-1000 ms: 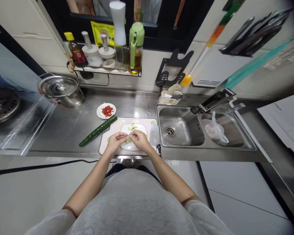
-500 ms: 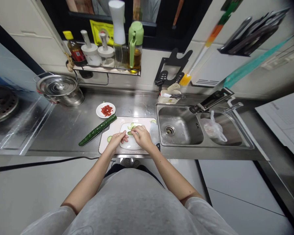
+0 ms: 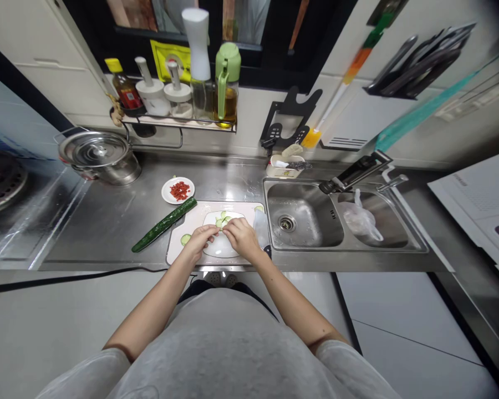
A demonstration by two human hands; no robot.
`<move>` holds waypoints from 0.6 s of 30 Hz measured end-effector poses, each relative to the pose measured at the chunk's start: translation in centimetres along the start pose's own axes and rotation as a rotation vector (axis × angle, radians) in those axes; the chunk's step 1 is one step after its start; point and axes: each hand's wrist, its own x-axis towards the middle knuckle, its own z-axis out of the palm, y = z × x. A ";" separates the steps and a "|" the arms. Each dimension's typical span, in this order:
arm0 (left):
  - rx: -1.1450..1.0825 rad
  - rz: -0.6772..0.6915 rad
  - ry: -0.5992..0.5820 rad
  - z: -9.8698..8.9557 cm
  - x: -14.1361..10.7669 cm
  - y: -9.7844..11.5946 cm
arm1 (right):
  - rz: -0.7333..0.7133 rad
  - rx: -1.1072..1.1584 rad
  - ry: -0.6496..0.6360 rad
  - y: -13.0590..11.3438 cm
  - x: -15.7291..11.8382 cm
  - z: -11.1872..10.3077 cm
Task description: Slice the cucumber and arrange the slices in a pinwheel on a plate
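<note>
Pinched fingertips of the left hand (image 3: 202,239) and right hand (image 3: 242,237) meet, seemingly on a small pale-green cucumber piece (image 3: 220,229), above the square white glossy plate (image 3: 222,250); the two-sided hold presumably steadies it near pale-green cucumber slices (image 3: 223,218).

Left forearm (image 3: 152,306): bare, slanting up from lower left. Right forearm (image 3: 290,293): bare, slanting up from lower right. Left hand (image 3: 200,240), right hand (image 3: 242,236): fingers bent, tips close together just below-left of frame centre; grip too small to tell.
</note>
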 end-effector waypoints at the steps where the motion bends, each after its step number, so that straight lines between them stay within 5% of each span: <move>1: 0.008 0.011 0.005 0.0 0.0 0.0 | 0.022 0.029 0.005 0.0 -0.1 0.1; 9: 0.099 0.105 0.014 -0.2 0.2 0.2 | 0.199 0.223 -0.096 0.5 0.1 0.7; 18: 0.150 0.023 -0.047 -0.4 1.2 -1.6 | 0.390 0.309 -0.228 2.0 -0.6 2.2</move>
